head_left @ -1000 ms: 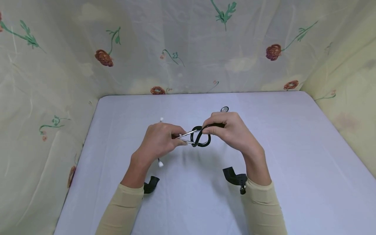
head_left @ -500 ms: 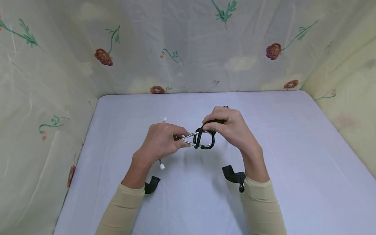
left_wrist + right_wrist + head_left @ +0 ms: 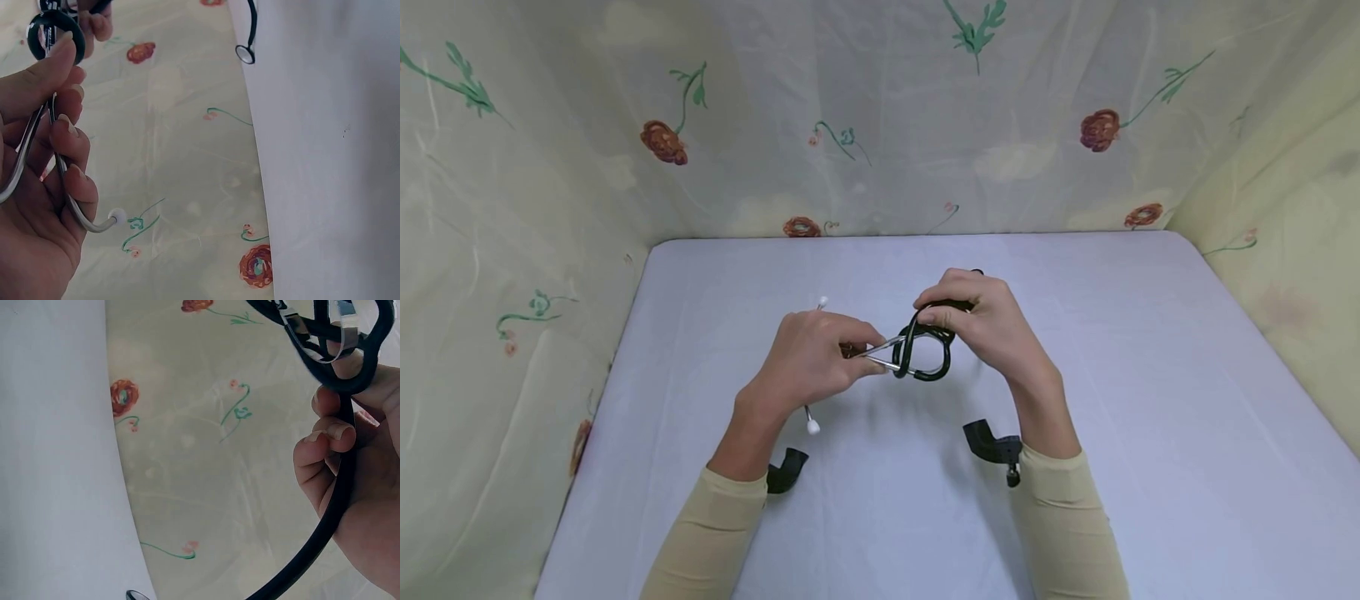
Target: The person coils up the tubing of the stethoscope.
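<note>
A stethoscope with black tubing is held above the table between both hands. My left hand grips its metal ear tubes, and a white ear tip sticks out past the fingers. With thumb and fingers, my right hand pinches the black tubing at the right of a loop. That loop wraps around the metal tubes between the hands. In the left wrist view the round chest piece hangs down on its tube. The right hand mostly hides it in the head view.
A table with a white cover lies beneath the hands. Pale curtains with flowers enclose it at the back and sides. A black wrist mount sits by the right sleeve, another mount by the left.
My right hand has moved slightly up and left, still pinching the tubing. The black loop has shifted a little to the right and tightened up near the fingers. The left hand has barely moved.
</note>
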`<state>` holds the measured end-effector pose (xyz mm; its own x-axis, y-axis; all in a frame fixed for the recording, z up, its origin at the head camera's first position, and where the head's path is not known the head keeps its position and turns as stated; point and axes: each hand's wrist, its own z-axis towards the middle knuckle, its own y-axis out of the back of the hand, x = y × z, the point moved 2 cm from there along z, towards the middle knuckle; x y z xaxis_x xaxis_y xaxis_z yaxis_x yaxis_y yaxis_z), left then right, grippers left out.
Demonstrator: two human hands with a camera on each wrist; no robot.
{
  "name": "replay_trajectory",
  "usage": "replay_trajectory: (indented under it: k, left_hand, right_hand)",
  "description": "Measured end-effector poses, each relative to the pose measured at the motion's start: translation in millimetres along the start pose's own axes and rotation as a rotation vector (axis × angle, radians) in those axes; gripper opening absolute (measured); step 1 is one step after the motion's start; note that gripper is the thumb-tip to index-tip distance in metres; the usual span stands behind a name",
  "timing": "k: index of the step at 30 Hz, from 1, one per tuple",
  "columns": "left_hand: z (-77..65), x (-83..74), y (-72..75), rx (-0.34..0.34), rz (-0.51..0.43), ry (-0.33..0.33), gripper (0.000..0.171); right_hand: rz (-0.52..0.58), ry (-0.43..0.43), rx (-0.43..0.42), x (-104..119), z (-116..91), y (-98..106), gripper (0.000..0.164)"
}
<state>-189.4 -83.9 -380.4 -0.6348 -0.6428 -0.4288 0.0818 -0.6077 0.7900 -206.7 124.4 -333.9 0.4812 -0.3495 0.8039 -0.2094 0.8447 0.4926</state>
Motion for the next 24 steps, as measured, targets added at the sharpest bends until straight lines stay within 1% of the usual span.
replay_trajectory:
  k: [4, 7, 16, 21, 24]
  left_hand:
    - [0.2, -0.5, 0.9, -0.004, -0.044, -0.013, 0.015]
    - [0.3, -1.2, 1.0, -0.002, -0.069, -0.021, 0.015]
    - [0.2, -5.4, 3.1, -0.007, -0.116, -0.039, 0.014]
    - [-0.3, -6.2, 3.9, -0.026, -0.132, -0.046, 0.015]
    - [-0.3, -6.9, 4.3, -0.041, -0.143, -0.057, 0.016]
  right_hand:
    - [-0.004, 0.009, 0.026, -1, -1, 1, 0.01]
    - [0.003, -0.007, 0.046, -3, -1, 2, 0.011]
    - [0.035, -0.149, 0.058, -11, -1, 2, 0.011]
    - [0.022, -0.191, 0.057, -17, 0, 1, 0.012]
    - [0.009, -0.215, 0.064, -25, 1, 1, 0.013]
